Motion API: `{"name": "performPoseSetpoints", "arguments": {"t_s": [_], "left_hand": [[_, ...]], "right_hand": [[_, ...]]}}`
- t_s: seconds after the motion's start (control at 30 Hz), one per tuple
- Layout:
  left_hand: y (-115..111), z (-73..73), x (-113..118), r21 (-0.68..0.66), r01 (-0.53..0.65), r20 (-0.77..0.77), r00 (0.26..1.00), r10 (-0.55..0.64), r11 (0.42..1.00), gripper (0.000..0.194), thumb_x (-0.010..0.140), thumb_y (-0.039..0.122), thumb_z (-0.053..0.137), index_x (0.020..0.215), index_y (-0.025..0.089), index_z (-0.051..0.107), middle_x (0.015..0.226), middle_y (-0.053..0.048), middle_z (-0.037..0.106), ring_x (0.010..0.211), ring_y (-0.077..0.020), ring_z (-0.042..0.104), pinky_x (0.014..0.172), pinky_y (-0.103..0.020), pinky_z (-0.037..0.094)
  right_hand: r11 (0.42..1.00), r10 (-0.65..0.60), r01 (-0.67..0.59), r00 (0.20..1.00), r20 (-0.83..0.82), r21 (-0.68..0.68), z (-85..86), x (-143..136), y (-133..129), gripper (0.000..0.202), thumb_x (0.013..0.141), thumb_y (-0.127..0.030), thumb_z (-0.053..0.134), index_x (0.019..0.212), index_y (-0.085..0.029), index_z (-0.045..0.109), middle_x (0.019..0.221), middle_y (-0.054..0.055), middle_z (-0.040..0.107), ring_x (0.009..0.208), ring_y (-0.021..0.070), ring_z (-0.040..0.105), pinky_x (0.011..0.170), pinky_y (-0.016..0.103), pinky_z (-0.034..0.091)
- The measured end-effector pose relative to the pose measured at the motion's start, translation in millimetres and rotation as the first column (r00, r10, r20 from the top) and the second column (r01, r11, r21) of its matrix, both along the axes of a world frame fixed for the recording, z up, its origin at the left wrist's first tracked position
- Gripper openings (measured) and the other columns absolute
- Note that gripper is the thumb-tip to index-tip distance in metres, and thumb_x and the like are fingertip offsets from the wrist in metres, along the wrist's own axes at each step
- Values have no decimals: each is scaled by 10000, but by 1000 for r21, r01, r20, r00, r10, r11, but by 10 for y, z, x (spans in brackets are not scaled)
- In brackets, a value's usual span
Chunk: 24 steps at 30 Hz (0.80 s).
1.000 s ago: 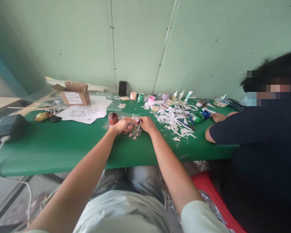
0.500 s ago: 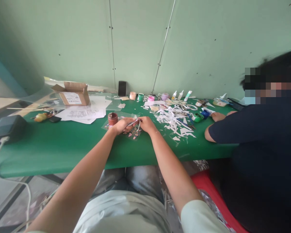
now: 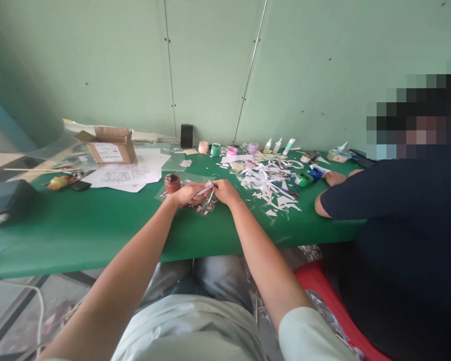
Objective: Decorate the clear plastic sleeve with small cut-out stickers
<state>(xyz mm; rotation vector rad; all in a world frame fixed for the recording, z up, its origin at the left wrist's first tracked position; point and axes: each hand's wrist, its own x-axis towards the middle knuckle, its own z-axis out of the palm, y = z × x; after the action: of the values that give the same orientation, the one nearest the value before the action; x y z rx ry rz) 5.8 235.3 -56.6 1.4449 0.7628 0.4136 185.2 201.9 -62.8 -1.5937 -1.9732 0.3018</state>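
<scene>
My left hand (image 3: 188, 194) is closed on a thin whitish strip (image 3: 203, 191) that points toward my other hand. The fingers of my right hand (image 3: 226, 191) are pinched together at the strip's far end, around something small and dark that I cannot make out. A second narrow pale strip (image 3: 211, 194) hangs down between the hands. Beneath them lies a clear plastic sheet (image 3: 161, 194) scattered with small coloured bits (image 3: 200, 209). An open jar of reddish-brown paint (image 3: 172, 184) stands on the sheet, just beyond my left hand.
White paper scraps (image 3: 266, 181) spread to the right. Paint jars (image 3: 215, 149), glue bottles (image 3: 277, 146) and a phone (image 3: 187, 136) line the back. A cardboard box (image 3: 113, 150) and printed sheets (image 3: 130, 175) lie left. A co-worker's arm (image 3: 346, 198) rests on the table at right.
The whole view has shifted slightly, so things sit a little further left. Both hands keep nearly the same pose, with the pale strip between them showing more plainly.
</scene>
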Motion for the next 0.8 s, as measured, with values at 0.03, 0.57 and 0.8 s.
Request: {"name": "performPoseSetpoints", "arguments": {"t_s": [0.03, 0.57, 0.8], "left_hand": [[-2, 4, 2, -1, 1, -4, 1000, -1, 1000, 287, 976, 363, 612, 1166, 150, 641, 1074, -71, 686, 843, -161, 675, 715, -329, 599], [-32, 0, 59, -76, -98, 38, 994, 101, 992, 248, 972, 347, 624, 1089, 130, 651, 946, -37, 682, 720, -124, 649, 616, -270, 572], [26, 15, 95, -143, -332, 297, 884, 360, 932, 308, 975, 374, 611, 1178, 144, 633, 1070, -70, 682, 842, -165, 674, 712, -334, 597]], "right_hand": [[1000, -3, 3, 1000, -1, 1, 3, -1, -2, 267, 946, -141, 542, 809, -204, 762, 877, 66, 801, 907, 215, 736, 747, 245, 465], [976, -180, 196, 971, -160, 91, -90, 133, 111, 178, 1008, -294, 559, 1029, -158, 671, 981, 44, 700, 850, 170, 671, 796, 345, 556], [962, -128, 183, 958, -255, 202, -106, 148, 119, 240, 918, -207, 418, 985, -193, 648, 725, 9, 654, 622, 176, 576, 617, 269, 412]]}}
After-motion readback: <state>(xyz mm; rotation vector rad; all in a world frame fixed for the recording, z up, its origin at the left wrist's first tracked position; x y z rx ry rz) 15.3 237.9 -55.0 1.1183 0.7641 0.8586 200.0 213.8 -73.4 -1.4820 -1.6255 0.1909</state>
